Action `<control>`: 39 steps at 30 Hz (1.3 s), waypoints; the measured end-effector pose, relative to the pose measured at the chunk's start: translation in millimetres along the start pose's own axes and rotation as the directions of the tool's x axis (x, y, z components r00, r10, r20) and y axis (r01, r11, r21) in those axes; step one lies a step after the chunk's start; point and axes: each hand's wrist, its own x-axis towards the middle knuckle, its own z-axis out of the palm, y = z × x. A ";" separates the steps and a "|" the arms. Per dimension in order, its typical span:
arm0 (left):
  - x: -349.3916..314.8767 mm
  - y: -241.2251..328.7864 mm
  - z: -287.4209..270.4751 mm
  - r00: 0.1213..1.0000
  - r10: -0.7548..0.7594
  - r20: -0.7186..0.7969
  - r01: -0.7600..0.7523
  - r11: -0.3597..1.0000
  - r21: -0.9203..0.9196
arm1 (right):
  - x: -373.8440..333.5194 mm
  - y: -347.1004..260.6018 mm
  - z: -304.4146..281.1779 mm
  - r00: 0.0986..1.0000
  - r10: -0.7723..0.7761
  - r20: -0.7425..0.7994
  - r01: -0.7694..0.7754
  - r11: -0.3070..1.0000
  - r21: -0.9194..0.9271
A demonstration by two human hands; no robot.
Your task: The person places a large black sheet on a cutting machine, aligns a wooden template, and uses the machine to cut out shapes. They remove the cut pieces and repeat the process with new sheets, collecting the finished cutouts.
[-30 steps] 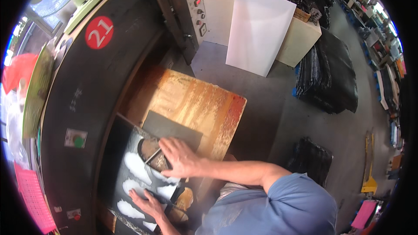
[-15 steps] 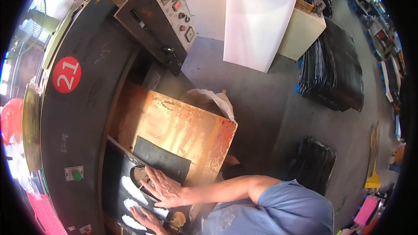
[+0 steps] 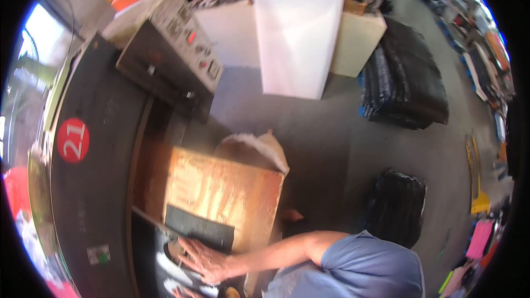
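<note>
Head view: right hand (image 3: 206, 262) open, fingers spread over a brown piece (image 3: 175, 250) on the black-and-white sheet (image 3: 166, 265), lower left of frame. Left hand (image 3: 186, 293) cut off by lower edge; grip cannot be told. Risk: lopsided pressure could skew the piece.

Sheet (image 3: 207, 227) on board (image 3: 232, 187), machine (image 3: 99, 165) to their left.

Left fingers (image 3: 189, 293) partly below the edge
</note>
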 end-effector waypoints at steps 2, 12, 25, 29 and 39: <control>5.0 7.9 4.2 0.999 0.048 -0.021 -0.048 0.999 -0.013 | 1.4 1.8 3.8 1.000 -0.012 0.000 0.012 0.997 -0.072; 41.1 82.2 -42.2 0.850 -0.384 0.362 0.485 0.838 -0.249 | 18.2 9.1 47.5 0.996 0.069 -0.059 -0.083 0.956 -0.281; 83.3 33.8 -29.9 0.846 -0.286 0.450 0.501 0.717 -0.485 | 23.9 -5.5 36.4 0.954 0.039 -0.296 -0.131 0.946 -0.296; 85.1 37.8 -28.6 0.873 -0.271 0.406 0.438 0.803 -0.404 | 23.6 -0.3 43.2 0.956 0.044 -0.291 -0.122 0.959 -0.254; 99.9 0.8 6.1 0.923 -0.194 0.333 0.338 0.821 -0.459 | 37.1 14.5 55.3 0.960 0.113 -0.257 -0.169 0.964 -0.205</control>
